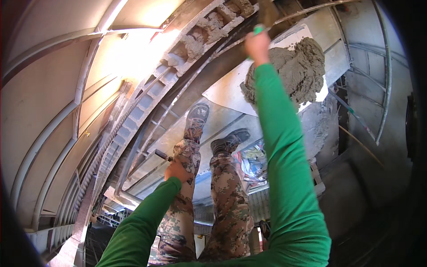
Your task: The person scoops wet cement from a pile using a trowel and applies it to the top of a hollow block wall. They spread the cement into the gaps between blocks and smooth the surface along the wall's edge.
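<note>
Left hand (178, 170), nearer than mortar heap (304, 66) — fingers seemingly curled round black handle (161, 154). Heap on white board (227, 91), plenty left. Right hand (259, 45), by heap's left side, wrapped round green-handled tool (258, 30). Block wall (169, 75), left of heap — some cavities (193, 48) mortared, others apparently left to fill.

"Which way can I take the left hand (178, 172)?"
"I see the metal rail (183, 91) on its left, before the block wall (144, 103); trouser legs (229, 187) stand right."
"And the right hand (258, 46)?"
"The mortar heap (304, 66) blocks me rightward; over the board's (222, 92) near-left corner I have open room."
</note>
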`<state>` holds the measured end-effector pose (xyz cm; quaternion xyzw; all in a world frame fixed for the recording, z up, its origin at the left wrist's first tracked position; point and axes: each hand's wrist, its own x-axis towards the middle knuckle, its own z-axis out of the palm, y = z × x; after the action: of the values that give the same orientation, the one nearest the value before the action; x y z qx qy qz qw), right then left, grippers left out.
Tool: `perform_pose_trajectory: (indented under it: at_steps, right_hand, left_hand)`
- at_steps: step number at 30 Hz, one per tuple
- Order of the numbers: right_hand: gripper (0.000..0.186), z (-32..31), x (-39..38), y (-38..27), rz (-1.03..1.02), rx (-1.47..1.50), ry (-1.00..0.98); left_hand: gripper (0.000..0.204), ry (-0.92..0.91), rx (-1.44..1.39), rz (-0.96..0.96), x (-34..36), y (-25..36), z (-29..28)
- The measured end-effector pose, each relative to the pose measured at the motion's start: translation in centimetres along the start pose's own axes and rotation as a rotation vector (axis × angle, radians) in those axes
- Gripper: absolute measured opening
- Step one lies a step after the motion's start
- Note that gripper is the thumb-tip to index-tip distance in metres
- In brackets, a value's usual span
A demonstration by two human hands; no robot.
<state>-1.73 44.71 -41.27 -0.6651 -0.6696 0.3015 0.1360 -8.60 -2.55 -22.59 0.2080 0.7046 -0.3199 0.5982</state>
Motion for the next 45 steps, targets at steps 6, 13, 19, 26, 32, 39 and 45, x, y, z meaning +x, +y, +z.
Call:
perform_pose_trajectory:
  at_steps: [6, 13, 19, 26, 32, 39, 45]
  right_hand:
    - [0.025, 1.8, -0.3, 1.6, -0.083, -0.290, -0.214]
    - [0.031, 8.1, -24.2, -4.0, 0.263, 0.141, -0.391]
    - [0.034, 6.9, -25.8, -7.8, 0.479, 0.402, -0.327]
    - [0.034, 7.5, -25.0, -7.5, 0.547, 0.415, -0.469]
    - [0.031, 5.2, -37.3, -0.1, 0.972, 0.740, -0.161]
    - [0.019, 4.8, -41.4, 8.6, 1.626, 1.280, 0.291]
    - [0.018, 2.9, -33.0, 27.3, 1.371, 1.001, 0.673]
  left_hand:
    - [0.094, 0.001, -0.018, 0.009, 0.3, 0.1, -0.3]
    - [0.101, -0.021, 0.062, 0.003, 0.5, 0.7, -0.5]
    - [0.106, 0.006, 0.161, -0.013, 0.5, 0.8, 0.2]
    - [0.116, -0.019, 0.322, 0.067, 3.1, -0.4, 2.5]
    - [0.115, 0.022, 0.382, 0.061, 2.6, 0.0, 1.8]
    - [0.117, -0.021, 0.416, 0.021, 0.8, 3.1, -0.3]
    - [0.114, -0.021, 0.451, 0.070, 1.2, 4.0, -0.5]
